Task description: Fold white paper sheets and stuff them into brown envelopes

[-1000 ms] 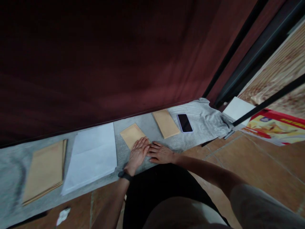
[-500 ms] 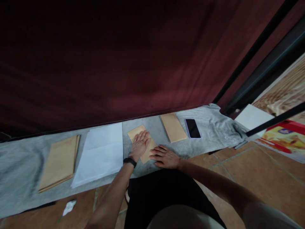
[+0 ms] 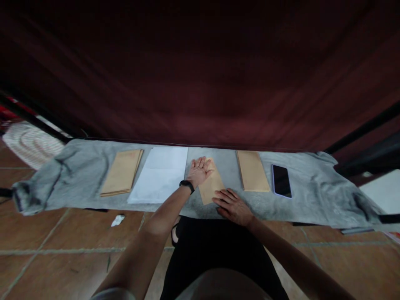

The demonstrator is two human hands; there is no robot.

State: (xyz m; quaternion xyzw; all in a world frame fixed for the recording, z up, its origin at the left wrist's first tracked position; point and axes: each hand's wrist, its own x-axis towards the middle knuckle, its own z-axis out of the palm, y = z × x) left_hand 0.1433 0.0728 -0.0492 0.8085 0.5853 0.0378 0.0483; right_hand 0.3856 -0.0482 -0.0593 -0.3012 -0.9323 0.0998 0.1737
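Observation:
A brown paper envelope (image 3: 212, 185) lies tilted on the grey cloth between my hands. My left hand (image 3: 200, 171), a black band at its wrist, rests flat across the envelope's upper left part with fingers stretched out. Near the lower right edge of the same envelope, my right hand (image 3: 234, 206) lies with its fingers spread, the fingertips touching the paper. Both palms hide part of what is under them. To the left is a stack of white paper (image 3: 161, 175); to the right, a brown envelope stack (image 3: 253, 171).
Another stack of brown envelopes (image 3: 121, 173) lies farther left. A phone (image 3: 281, 181) in a purple case is at the right. The grey cloth (image 3: 312, 183) covers a long, narrow surface before a dark red curtain (image 3: 200, 83). Crumpled tissue (image 3: 118, 220) lies on the tiled floor.
The view has swung left, bringing the cloth's left end into sight. My left hand has slid toward the envelope's upper left; my right hand stays at its lower right.

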